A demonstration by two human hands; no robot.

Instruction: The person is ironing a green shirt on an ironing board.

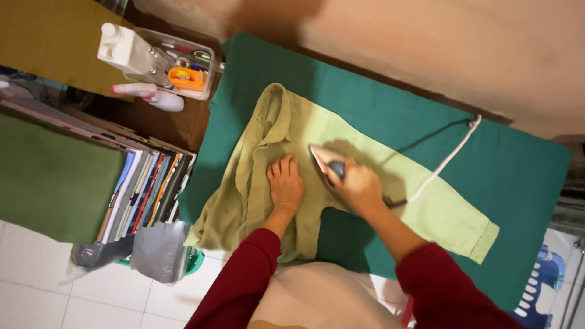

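Pale green garment point(378, 173) lies spread across the middle of the frame on a dark green cloth point(518, 164) that covers the bench, its collar end toward the upper left and one sleeve running down to the lower right, where the cuff sits near the cloth's lower edge. From my seat I see the left hand point(285, 186) pressed flat on the garment at centre frame, palm down, fingers point(281, 166) stretched out, slightly apart and holding nothing. Just right of it the right hand point(361, 187) has its fingers wrapped tight around the handle of an iron point(324, 159), whose pointed soleplate rests on the garment and aims toward the upper left. A white cord point(448, 158) runs from behind the right hand up toward the upper right edge of the cloth. Both arms wear dark red sleeves point(244, 274) that come in from the bottom of the frame.

In the upper left a clear plastic tray point(207, 85) holds small tools, among them something orange point(186, 78), with a white bottle point(125, 49) standing against it and a white and pink bottle point(152, 94) lying just below. At left centre a row of folded clothes point(146, 195) stands on edge beside a big green slab point(55, 183), well apart from both hands. White floor tiles point(36, 292) show at lower left, and a blue plastic item point(542, 280) sits at lower right
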